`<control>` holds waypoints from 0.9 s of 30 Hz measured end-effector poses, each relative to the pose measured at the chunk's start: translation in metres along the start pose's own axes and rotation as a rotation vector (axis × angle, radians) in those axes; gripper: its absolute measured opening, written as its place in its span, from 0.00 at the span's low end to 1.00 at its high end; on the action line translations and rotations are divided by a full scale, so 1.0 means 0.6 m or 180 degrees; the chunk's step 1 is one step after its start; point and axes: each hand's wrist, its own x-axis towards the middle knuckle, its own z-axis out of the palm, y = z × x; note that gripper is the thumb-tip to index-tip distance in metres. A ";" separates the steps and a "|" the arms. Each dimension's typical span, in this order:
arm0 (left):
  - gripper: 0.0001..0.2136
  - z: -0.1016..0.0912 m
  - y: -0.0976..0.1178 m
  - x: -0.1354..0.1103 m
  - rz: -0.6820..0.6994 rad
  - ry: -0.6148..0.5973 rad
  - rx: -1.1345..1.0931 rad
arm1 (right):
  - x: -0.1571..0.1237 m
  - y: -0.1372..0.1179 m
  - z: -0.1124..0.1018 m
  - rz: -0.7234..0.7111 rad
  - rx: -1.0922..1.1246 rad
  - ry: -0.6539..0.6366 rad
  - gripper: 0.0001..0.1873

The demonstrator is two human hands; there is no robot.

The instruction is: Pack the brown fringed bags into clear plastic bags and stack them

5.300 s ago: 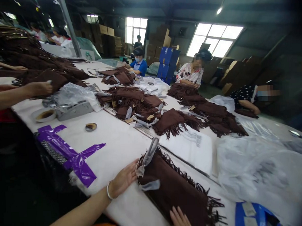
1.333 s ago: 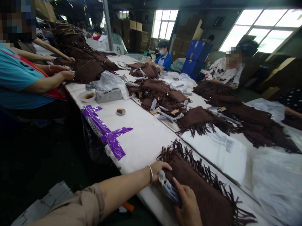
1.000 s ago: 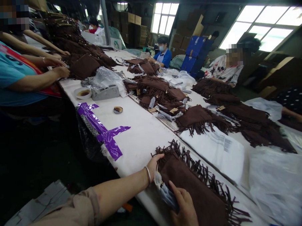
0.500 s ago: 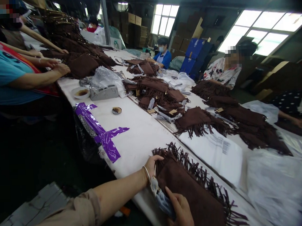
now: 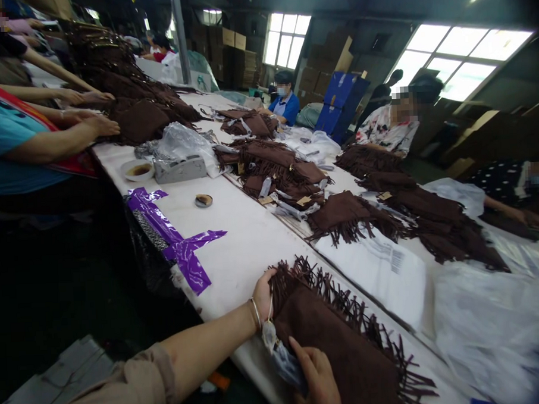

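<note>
Brown suede-like fringed cloth [image 5: 333,342] lies flat on the white surface [image 5: 235,245], looks soft, light, floppy; left hand [image 5: 263,291] grip pinches its fringed corner, right hand [image 5: 317,378] grip holds a clear plastic wrapper [image 5: 280,356] at the near edge.
</note>
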 end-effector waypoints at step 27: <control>0.34 0.091 -0.174 -0.099 0.1165 -0.4099 0.7563 | -0.269 -0.026 -0.069 0.2678 0.1161 0.1698 0.19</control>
